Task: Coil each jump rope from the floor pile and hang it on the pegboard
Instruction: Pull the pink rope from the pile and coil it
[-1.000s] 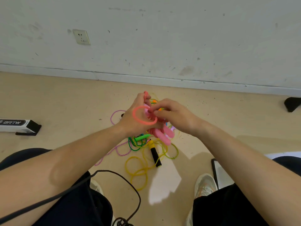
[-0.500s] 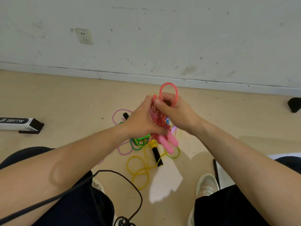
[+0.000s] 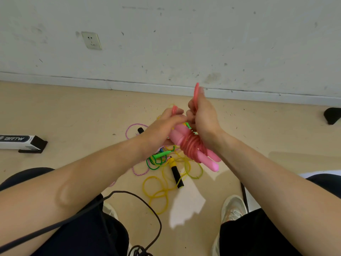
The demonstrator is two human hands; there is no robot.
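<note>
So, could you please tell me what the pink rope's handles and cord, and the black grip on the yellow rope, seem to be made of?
The pink handles look like smooth moulded plastic with a soft sheen and rounded ends. The pink cord seems glossy, slightly translucent vinyl or rubber, bending tightly round them. The black grip looks matte, possibly foam or rubber; the view leaves that open.

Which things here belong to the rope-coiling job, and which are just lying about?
Job:
pink jump rope, held by left hand and right hand
yellow rope, green rope, purple rope on the floor

Lying about:
wall socket
white box
black cable
</note>
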